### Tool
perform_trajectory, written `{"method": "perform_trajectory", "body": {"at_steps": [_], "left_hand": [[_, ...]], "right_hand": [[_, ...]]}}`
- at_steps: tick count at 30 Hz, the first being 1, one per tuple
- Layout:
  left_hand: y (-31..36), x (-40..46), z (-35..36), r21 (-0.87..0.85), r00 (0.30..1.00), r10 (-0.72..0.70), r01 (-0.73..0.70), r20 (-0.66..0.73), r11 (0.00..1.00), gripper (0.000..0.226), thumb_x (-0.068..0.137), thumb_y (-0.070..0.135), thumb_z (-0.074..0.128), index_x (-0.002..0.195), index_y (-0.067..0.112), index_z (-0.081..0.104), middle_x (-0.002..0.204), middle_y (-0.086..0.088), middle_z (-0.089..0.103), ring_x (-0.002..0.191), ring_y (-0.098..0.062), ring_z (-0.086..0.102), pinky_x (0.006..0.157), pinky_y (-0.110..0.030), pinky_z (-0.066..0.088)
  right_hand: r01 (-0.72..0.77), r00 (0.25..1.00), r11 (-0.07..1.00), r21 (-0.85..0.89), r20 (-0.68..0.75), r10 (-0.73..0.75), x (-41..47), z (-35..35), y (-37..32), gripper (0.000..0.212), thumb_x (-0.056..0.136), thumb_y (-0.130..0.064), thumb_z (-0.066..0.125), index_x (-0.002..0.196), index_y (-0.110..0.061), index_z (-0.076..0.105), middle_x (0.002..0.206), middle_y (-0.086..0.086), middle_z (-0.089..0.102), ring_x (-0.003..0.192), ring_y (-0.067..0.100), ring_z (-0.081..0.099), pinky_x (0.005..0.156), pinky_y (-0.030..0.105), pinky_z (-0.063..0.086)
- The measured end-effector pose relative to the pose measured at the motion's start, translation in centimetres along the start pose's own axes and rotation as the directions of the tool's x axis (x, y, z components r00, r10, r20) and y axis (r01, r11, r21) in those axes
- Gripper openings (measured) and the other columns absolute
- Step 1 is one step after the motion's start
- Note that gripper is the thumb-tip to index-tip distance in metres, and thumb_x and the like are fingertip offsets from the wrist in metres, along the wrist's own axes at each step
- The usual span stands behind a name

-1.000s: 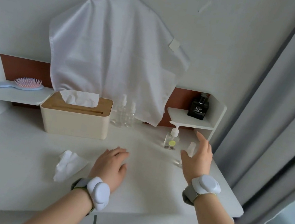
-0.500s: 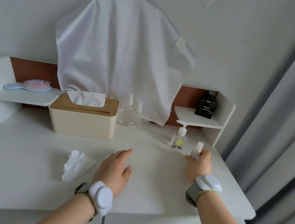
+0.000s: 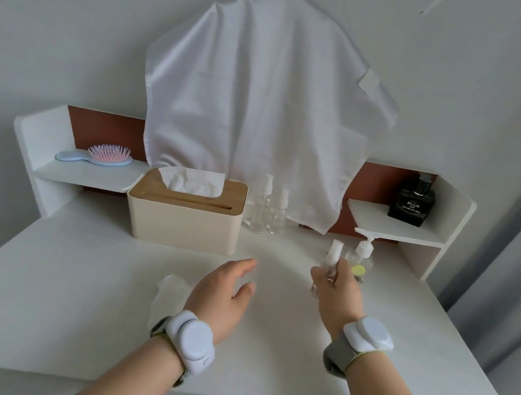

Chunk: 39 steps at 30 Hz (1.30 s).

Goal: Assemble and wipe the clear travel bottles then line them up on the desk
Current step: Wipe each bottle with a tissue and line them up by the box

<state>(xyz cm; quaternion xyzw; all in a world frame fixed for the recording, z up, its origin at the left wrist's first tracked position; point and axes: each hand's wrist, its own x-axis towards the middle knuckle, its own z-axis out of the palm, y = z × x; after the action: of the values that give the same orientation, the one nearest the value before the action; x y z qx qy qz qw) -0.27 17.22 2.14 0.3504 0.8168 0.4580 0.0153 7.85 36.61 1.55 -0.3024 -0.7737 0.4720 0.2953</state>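
The right hand [image 3: 336, 292] is lifting a capped spray bottle [image 3: 331, 262] in a closed grip just above the table [image 3: 69, 285], the left hand [image 3: 225, 292] is hovering open over the crumpled tissue [image 3: 167, 292], while two bottles [image 3: 269, 211] are already standing, seemingly assembled, beside the tissue box [image 3: 184, 218].

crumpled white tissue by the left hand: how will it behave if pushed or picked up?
The crumpled white tissue looks thin and loosely bunched, so it is probably floppy and very light. Pushed, it would likely slide or deform on the smooth white desk rather than roll. A pinch should lift it easily.
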Motion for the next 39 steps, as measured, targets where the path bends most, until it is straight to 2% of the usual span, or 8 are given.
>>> {"method": "perform_trajectory", "body": {"at_steps": [5,8,11,17,23,26,32,39], "left_hand": [[-0.3,0.8,-1.5,-0.104,0.998,-0.039,0.035,-0.042,0.994,0.033,0.094,0.015,0.055,0.126,0.02,0.059,0.119,0.007,0.065,0.108,-0.006,0.06,0.097,-0.023,0.044],[-0.5,1.6,-2.3,-0.133,0.994,-0.079,0.069,-0.072,0.989,0.029,0.094,0.018,0.056,0.121,0.022,0.063,0.113,0.008,0.068,0.102,-0.006,0.063,0.089,-0.012,0.043],[-0.3,2.5,-3.2,-0.097,0.989,-0.086,0.075,-0.121,0.993,0.027,0.094,0.022,0.056,0.12,0.022,0.065,0.111,0.008,0.069,0.097,-0.004,0.061,0.079,0.0,0.038],[-0.4,3.7,-4.8,-0.029,0.987,-0.123,0.12,-0.1,0.992,0.031,0.096,0.026,0.052,0.125,0.021,0.062,0.119,0.004,0.065,0.108,-0.013,0.06,0.096,-0.027,0.044],[-0.9,4.0,-5.1,-0.088,0.991,-0.131,0.13,-0.006,0.988,0.027,0.094,0.026,0.057,0.117,0.018,0.066,0.077,0.009,0.067,0.07,-0.006,0.06,0.082,-0.031,0.052],[-0.8,4.3,-4.5,-0.122,0.993,-0.115,0.119,0.04,0.985,0.025,0.093,0.026,0.06,0.114,0.016,0.068,0.074,0.008,0.066,0.065,0.001,0.06,0.077,-0.03,0.053],[-0.7,4.5,-4.2,-0.229,0.995,-0.073,0.088,0.073,0.969,0.013,0.093,0.018,0.06,0.096,0.013,0.071,0.06,0.014,0.064,0.054,0.004,0.057,0.056,-0.012,0.042],[-0.9,5.4,-4.0,-0.151,0.985,-0.152,0.162,0.077,0.975,0.015,0.092,0.026,0.06,0.085,0.018,0.072,0.059,0.008,0.061,0.049,-0.002,0.051,0.062,-0.022,0.043]], "right_hand": [[0.058,0.994,0.998,0.031,0.086,-0.06,-0.4,2.8,-0.8,0.013,0.095,-0.027,0.052,0.091,-0.016,0.048,0.082,0.004,0.053,0.076,0.031,0.058,0.066,0.041,0.047],[0.131,0.978,0.991,-0.021,0.169,-0.126,-0.9,4.4,-1.3,0.017,0.096,-0.038,0.047,0.101,-0.022,0.05,0.088,0.005,0.056,0.08,0.03,0.057,0.074,0.044,0.048],[0.185,0.956,0.982,-0.041,0.238,-0.171,-1.5,5.5,-2.1,0.027,0.092,-0.054,0.037,0.098,-0.03,0.046,0.082,0.001,0.059,0.075,0.023,0.057,0.071,0.04,0.047],[0.268,0.906,0.963,-0.019,0.346,-0.245,-1.9,8.0,-2.8,0.013,0.101,-0.04,0.039,0.097,-0.028,0.044,0.073,-0.005,0.06,0.063,0.013,0.054,0.069,0.039,0.047],[0.231,0.886,0.967,0.103,0.389,-0.253,-2.4,8.6,-3.0,0.021,0.092,-0.044,0.038,0.085,-0.03,0.05,0.069,-0.009,0.059,0.056,0.015,0.053,0.06,0.038,0.047],[0.189,0.895,0.968,0.165,0.376,-0.239,-2.6,8.5,-2.8,0.029,0.092,-0.046,0.04,0.084,-0.021,0.054,0.067,-0.009,0.059,0.053,0.014,0.051,0.055,0.033,0.044],[0.163,0.907,0.97,0.182,0.358,-0.22,-2.9,8.3,-2.9,0.037,0.09,-0.05,0.042,0.086,-0.017,0.059,0.062,-0.009,0.058,0.051,0.014,0.05,0.054,0.033,0.043],[0.141,0.914,0.979,0.145,0.36,-0.185,-2.7,8.6,-2.7,0.031,0.096,-0.045,0.044,0.079,-0.023,0.058,0.057,-0.008,0.057,0.05,0.011,0.049,0.054,0.031,0.043]]}}
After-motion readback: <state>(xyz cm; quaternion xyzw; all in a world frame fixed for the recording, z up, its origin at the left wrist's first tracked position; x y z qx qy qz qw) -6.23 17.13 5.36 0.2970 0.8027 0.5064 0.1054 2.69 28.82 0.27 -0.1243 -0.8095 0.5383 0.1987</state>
